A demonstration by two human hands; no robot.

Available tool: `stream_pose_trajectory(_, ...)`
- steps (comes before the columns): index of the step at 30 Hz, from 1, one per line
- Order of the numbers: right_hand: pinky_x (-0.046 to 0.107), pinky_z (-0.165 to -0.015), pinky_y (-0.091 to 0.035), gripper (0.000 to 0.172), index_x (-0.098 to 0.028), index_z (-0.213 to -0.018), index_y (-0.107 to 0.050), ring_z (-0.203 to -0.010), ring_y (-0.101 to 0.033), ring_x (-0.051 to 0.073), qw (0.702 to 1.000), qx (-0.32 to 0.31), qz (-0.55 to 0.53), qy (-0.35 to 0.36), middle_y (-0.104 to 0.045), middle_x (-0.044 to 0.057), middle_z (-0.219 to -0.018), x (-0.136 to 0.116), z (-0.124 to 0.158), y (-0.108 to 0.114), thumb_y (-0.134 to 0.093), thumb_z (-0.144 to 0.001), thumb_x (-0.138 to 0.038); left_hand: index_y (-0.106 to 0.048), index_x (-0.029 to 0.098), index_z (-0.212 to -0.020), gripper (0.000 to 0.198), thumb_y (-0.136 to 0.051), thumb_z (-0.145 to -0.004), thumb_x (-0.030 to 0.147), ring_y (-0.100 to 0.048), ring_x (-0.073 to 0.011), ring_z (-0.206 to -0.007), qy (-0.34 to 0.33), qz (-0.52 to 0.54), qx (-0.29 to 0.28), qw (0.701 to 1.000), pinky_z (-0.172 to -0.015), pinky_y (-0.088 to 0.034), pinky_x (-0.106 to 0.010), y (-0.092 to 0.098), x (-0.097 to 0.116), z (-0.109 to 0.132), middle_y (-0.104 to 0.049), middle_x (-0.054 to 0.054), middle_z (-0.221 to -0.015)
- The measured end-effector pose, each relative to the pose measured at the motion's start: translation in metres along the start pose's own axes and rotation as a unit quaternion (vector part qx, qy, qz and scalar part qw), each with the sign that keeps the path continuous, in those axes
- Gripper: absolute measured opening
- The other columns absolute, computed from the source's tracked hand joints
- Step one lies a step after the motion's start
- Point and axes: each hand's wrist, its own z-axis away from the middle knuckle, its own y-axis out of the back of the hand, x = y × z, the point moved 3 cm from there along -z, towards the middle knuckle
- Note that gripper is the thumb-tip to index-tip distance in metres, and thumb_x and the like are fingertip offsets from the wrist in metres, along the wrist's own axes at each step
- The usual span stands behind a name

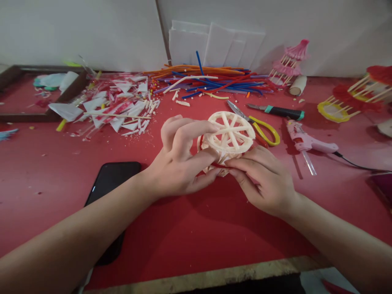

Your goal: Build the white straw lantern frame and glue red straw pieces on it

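Observation:
A cream-coloured craft model (232,132) with a spoked wheel on top is held above the red table. My left hand (180,159) grips it from the left, fingers closed about its rim and side. A thin red strip, apparently a pipe cleaner (219,165), runs round the model below the wheel. My right hand (266,179) pinches the strip's end between thumb and fingers at the model's lower right. The model's lower part is mostly hidden by my fingers. Just behind it lie scissors (265,130) with yellow handles.
A black phone (114,181) lies under my left forearm. To the right are a utility knife (283,112) and a pink glue gun (309,141) with its cord. Coloured pipe cleaners (208,83) and paper scraps (122,106) lie at the back, near a pink tiered model (288,63).

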Motion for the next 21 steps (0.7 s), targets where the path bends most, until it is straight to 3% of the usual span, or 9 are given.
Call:
stream_pose_trajectory(15, 0.034, -0.07, -0.051, 0.015, -0.015, -0.102, -0.064, -0.075, -0.058, 0.019, 0.995, 0.0, 0.097, 0.033, -0.067, 0.007, -0.085, -0.0046, -0.0015, -0.0002, -0.061, -0.089, -0.006, -0.058, 0.023, -0.083, 0.014, -0.066, -0.086, 0.035, -0.042, -0.0302, -0.117, -0.013, 0.027, 0.004, 1.0, -0.102, -0.045, -0.055, 0.0007, -0.0019, -0.0026, -0.044, -0.009, -0.134)
stream_pose_trajectory(21, 0.035, -0.067, -0.051, 0.016, -0.011, -0.102, -0.065, -0.076, -0.059, 0.02, 0.993, 0.009, 0.106, 0.05, -0.065, 0.008, -0.079, -0.0051, -0.0002, -0.0013, -0.059, -0.089, -0.004, -0.056, 0.022, -0.082, 0.016, -0.067, -0.085, 0.033, -0.038, -0.0286, -0.12, -0.018, 0.038, 0.002, 0.999, -0.106, -0.038, -0.051, -0.0011, -0.0024, -0.0022, -0.04, -0.009, -0.136)
